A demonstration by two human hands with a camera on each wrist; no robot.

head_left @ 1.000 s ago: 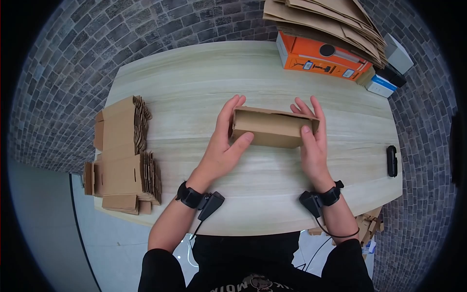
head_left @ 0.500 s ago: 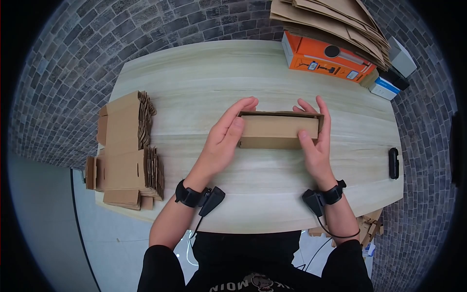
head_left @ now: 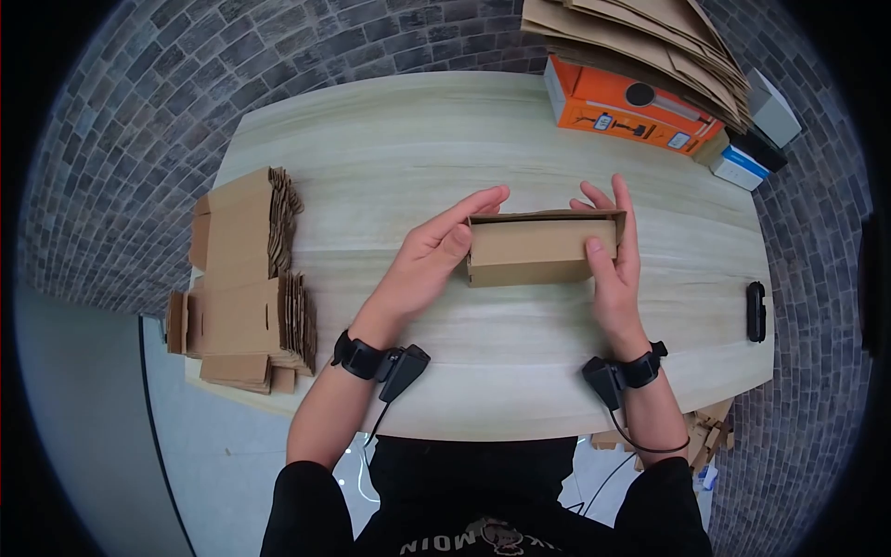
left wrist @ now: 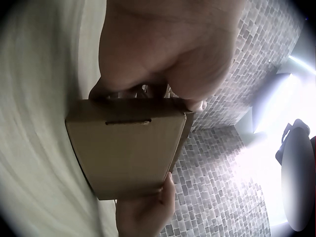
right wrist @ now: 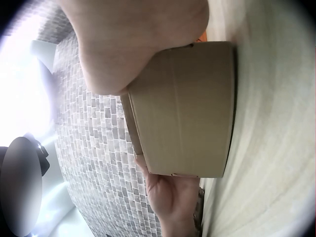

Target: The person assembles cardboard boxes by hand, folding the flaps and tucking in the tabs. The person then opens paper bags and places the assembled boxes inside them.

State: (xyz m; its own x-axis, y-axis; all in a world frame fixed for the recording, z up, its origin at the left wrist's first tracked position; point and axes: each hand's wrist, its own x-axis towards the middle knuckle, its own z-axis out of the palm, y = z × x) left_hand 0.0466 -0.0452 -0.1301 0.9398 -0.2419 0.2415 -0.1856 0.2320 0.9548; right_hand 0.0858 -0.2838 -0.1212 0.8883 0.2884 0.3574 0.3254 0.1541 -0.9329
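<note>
A small brown cardboard box point(head_left: 529, 246) lies lengthwise between both hands over the middle of the table. A narrow raised strip runs along its far upper edge, with a dark gap in front of it. My left hand point(head_left: 422, 265) presses against the box's left end, fingers extended toward the far corner and thumb at the upper edge. My right hand point(head_left: 617, 283) holds the right end, its thumb on the box and its fingers behind that end. In the left wrist view, the box's near face point(left wrist: 128, 153) shows a short slot close to my left hand.
Stacks of flattened cardboard boxes point(head_left: 237, 269) lie on the table's left side. At the back right stands an orange box point(head_left: 622, 111) with cardboard sheets point(head_left: 650, 46) on top and smaller boxes beside it. A black object point(head_left: 755, 312) lies near the right edge.
The box has turned level, its long side now parallel to the table's front. My left thumb has slid from its near side to the left end. My right hand keeps its hold.
</note>
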